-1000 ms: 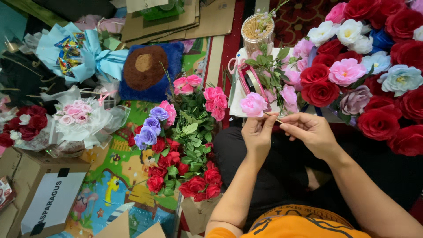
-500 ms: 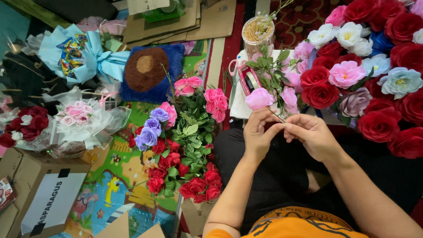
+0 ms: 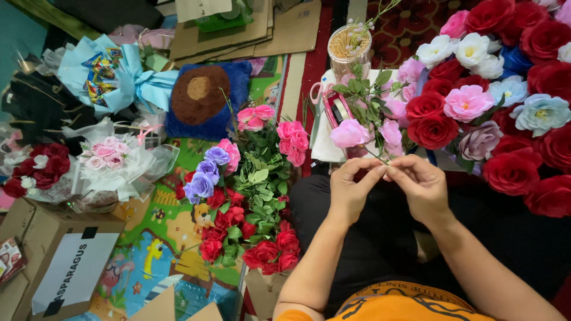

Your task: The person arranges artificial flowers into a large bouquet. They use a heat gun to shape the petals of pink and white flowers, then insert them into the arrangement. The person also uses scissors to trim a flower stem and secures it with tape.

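Note:
My left hand (image 3: 352,189) and my right hand (image 3: 420,185) meet in front of me, fingertips pinched together on the thin stem of a pink artificial rose (image 3: 350,133). The bloom sticks up and to the left of my fingers. Just behind it stand green leafy stems (image 3: 364,95) and more small pink blooms (image 3: 391,132). Both hands hover over my dark lap.
A big bunch of red, pink, white and blue roses (image 3: 493,89) fills the right. Loose red, purple and pink flowers (image 3: 250,202) lie left on a cartoon mat. Wrapped bouquets (image 3: 107,166), a blue cushion (image 3: 202,98), cardboard boxes (image 3: 65,261) and a jar of sticks (image 3: 349,46) surround them.
The pink rose has shifted slightly up and to the left as my fingers worked along its stem. My hands stayed close together in the same place.

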